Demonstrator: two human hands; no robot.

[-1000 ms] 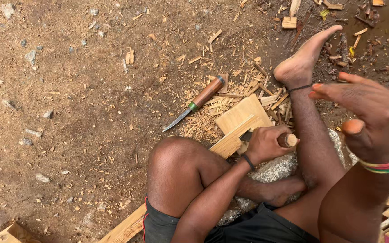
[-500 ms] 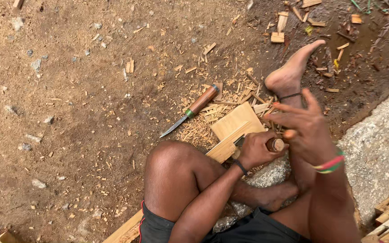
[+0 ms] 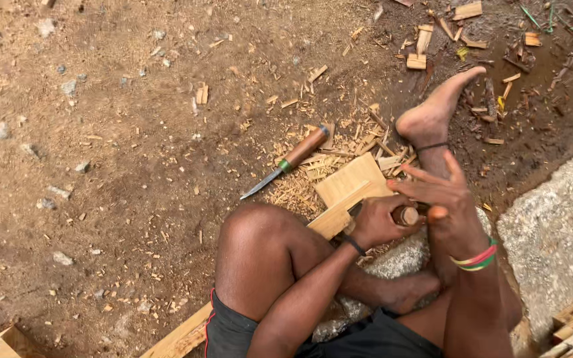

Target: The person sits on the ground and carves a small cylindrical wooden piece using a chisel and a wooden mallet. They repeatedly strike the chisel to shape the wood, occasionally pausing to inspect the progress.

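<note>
Bare dirt ground (image 3: 101, 166), wood chips scattered. L hand (image 3: 378, 222) fingers curled tight round a wooden tool handle (image 3: 406, 215), set against the wood block (image 3: 349, 192). R hand (image 3: 449, 205) just right of the block, fingers spread, palm over handle end. Spare chisel (image 3: 290, 161) lies left of block, untouched.

Ahead and to my left the dirt (image 3: 114, 172) lies open, with only small stones and chips, so a hand could sweep there freely. Nearer, my raised knee (image 3: 253, 232) blocks the way from the left to the board (image 3: 349, 189), and the chisel (image 3: 286, 162) lies on the shavings (image 3: 339, 146) just beyond it. On the right my foot (image 3: 436, 113) and the big stone (image 3: 558, 225) hem in my hands, left (image 3: 379, 222) and right (image 3: 449, 205), which are close together.
</note>
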